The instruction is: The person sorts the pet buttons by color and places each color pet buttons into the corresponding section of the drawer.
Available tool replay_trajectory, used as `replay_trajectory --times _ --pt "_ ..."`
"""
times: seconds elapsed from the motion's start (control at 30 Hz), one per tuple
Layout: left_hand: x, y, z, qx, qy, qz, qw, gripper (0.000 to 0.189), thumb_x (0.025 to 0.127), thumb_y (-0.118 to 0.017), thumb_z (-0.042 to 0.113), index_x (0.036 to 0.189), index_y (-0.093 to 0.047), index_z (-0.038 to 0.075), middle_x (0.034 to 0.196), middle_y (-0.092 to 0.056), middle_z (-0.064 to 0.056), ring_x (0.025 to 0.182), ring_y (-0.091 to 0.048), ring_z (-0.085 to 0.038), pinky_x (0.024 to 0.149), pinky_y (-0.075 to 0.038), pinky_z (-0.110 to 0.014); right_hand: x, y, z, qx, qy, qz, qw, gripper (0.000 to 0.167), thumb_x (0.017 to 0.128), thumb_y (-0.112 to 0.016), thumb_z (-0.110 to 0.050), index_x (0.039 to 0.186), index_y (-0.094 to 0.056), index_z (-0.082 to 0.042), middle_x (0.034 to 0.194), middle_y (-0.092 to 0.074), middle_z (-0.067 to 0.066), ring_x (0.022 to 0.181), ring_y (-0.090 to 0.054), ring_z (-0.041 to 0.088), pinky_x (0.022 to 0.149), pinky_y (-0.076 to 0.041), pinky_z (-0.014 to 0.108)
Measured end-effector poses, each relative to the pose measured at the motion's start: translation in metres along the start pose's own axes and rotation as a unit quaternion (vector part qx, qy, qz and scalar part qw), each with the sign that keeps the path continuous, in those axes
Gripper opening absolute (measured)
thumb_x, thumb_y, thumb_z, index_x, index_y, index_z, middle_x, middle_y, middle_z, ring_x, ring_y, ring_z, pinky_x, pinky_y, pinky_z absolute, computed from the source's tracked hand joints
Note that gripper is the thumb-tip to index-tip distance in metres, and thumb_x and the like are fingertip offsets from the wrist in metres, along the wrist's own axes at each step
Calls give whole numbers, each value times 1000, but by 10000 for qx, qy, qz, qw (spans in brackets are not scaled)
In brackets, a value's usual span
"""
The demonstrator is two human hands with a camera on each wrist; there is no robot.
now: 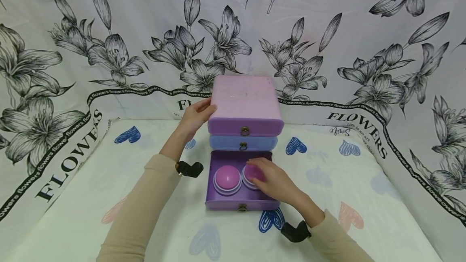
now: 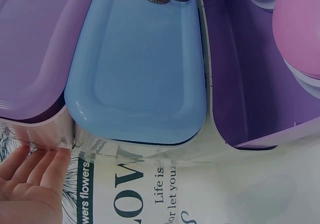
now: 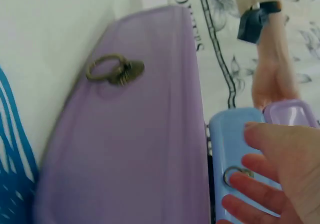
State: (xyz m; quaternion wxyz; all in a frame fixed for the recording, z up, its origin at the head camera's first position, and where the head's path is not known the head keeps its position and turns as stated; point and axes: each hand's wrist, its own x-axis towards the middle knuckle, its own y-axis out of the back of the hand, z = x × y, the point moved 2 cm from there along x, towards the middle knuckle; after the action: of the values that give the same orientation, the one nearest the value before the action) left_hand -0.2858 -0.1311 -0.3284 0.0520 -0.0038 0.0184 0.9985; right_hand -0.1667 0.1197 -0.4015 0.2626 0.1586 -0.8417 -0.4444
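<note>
In the head view a small drawer cabinet with a pink top stands in the middle. Its bottom purple drawer is pulled out. Inside sit two round pieces with pink domed tops and pale rims: the left one in full sight, the right one partly covered by my right hand. That hand reaches over the right piece with thumb and fingers spread; contact is hard to tell. My left hand rests its fingertips against the cabinet's upper left side, fingers fairly straight in the left wrist view.
Above the pulled-out drawer, a blue drawer and a purple top drawer are closed, each with a bronze ring pull. A heart-print cloth lies underneath. Behind hangs a flower-print cloth.
</note>
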Motion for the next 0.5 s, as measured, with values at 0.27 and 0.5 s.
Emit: replay_trajectory --times 0.27,0.5 --pt "1 -1 -1 39 32 21 10000 58 89 -61 31 141 -39 16 139 -46 -5 121 -49 -16 99 -44 -31 -21 -3 -13 483 236 456 9975 34 79 -73 -15 111 -63 -10 108 -63 -1 100 -60 14 86 -52 32" --pt "0 0 0 -36 29 23 10000 58 90 -60 30 141 -39 15 139 -46 -6 121 -49 -17 100 -43 -32 -40 -6 -24 1207 621 514 9894 23 80 -69 -6 102 -65 -12 89 -63 -4 73 -56 3 60 -52 17"
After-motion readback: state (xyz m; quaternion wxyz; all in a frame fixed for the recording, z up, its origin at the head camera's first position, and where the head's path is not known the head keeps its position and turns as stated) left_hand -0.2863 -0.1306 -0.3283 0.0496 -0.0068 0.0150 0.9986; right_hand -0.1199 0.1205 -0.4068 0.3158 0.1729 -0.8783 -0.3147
